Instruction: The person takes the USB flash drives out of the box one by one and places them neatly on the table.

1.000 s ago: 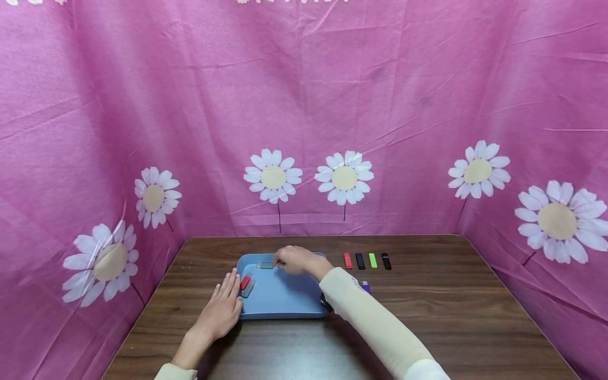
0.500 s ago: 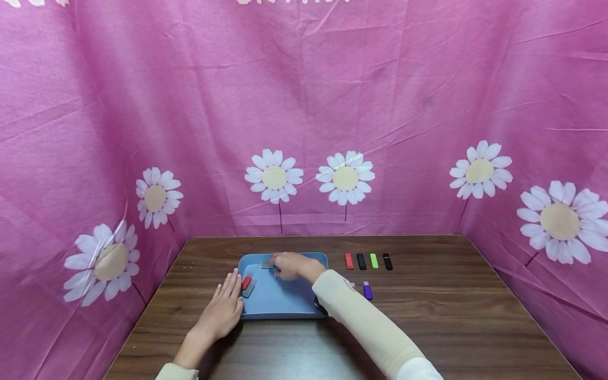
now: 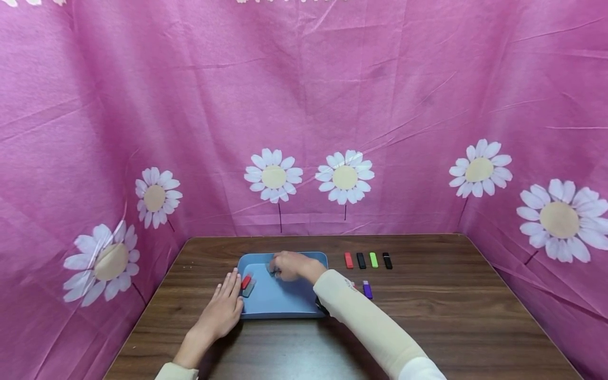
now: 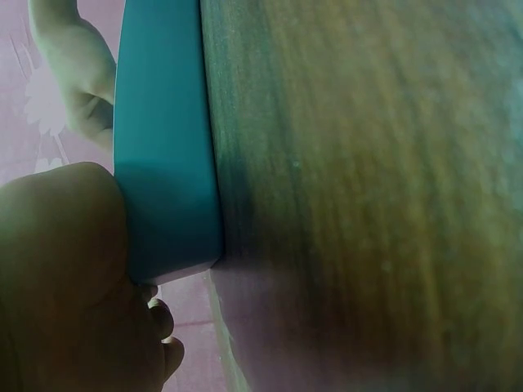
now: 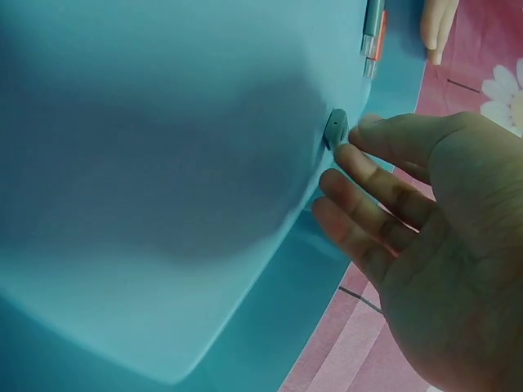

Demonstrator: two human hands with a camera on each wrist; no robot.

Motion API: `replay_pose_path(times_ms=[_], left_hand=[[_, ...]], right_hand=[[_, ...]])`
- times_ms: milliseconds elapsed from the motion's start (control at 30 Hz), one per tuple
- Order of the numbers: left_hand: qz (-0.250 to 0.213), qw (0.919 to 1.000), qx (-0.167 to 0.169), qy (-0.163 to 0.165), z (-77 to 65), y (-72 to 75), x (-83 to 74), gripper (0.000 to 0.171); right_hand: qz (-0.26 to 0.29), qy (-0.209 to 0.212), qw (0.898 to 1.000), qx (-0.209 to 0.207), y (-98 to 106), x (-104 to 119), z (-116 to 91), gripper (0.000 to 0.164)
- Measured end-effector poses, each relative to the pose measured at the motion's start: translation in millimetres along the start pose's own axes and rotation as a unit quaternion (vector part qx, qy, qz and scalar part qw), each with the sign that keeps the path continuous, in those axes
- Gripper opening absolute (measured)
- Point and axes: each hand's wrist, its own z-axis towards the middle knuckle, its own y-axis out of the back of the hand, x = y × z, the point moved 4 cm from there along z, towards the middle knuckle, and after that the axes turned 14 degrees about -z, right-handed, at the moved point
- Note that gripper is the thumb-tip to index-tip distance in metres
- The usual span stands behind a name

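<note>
On the tabletop sits a shallow blue tray (image 3: 285,307). My left hand (image 3: 220,311) lies along the tray's left side, its straight fingers touching the rim. Inside the tray, my right hand (image 3: 291,265) reaches toward the back-left part. Its thumb and index finger pinch the end of a grey USB stick (image 5: 336,129), seen tilted in the right wrist view and mostly covered by the fingers in the head view. By the left wall, a red USB stick (image 3: 246,282) lies beside a second grey USB stick (image 3: 249,288).
Right of the tray, a red USB stick (image 3: 349,260), a black one (image 3: 361,260), a green one (image 3: 373,260) and another black one (image 3: 387,260) form a row. A purple stick (image 3: 367,290) lies nearer. The sleeve (image 3: 366,322) partly hides another small item. Pink cloth (image 3: 304,105) surrounds the table.
The right hand has shifted slightly left onto the grey USB stick, which lay flat beside the fingers and is now turned and mostly covered. The left hand stays put.
</note>
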Motion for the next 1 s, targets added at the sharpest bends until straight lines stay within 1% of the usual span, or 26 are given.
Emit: replay_pose_path(times_ms=[100, 333, 567, 633, 700, 867, 1000], left_hand=[[-0.005, 1.0000, -0.005, -0.002, -0.2, 0.1, -0.1, 0.060], [0.007, 0.9999, 0.009, 0.008, -0.4, 0.3, -1.0, 0.060], [0.007, 0.9999, 0.012, 0.010, 0.4, 0.2, 0.0, 0.061], [0.011, 0.9997, 0.014, 0.014, 1.0, -0.5, 1.0, 0.062], [0.012, 0.9998, 0.013, 0.013, 1.4, -0.8, 1.4, 0.062], [0.011, 0.9998, 0.013, 0.011, 0.7, -0.6, 0.6, 0.061], [0.010, 0.9998, 0.014, 0.012, 0.7, -0.9, 0.8, 0.061]], right_hand=[[-0.006, 0.000, 1.000, -0.002, 0.6, 0.5, 1.4, 0.034], [-0.017, -0.003, 1.000, 0.011, -1.3, 4.0, 3.7, 0.039], [-0.005, -0.001, 1.000, 0.010, -1.1, 4.8, 4.3, 0.028], [-0.007, -0.003, 1.000, 0.009, 0.1, 4.8, 4.5, 0.028], [-0.013, -0.007, 1.000, 0.011, 0.7, 5.0, 5.0, 0.031], [-0.025, -0.015, 0.999, 0.022, -1.8, 6.7, 6.1, 0.044], [-0.043, -0.019, 0.998, 0.029, -3.4, 8.4, 6.2, 0.050]])
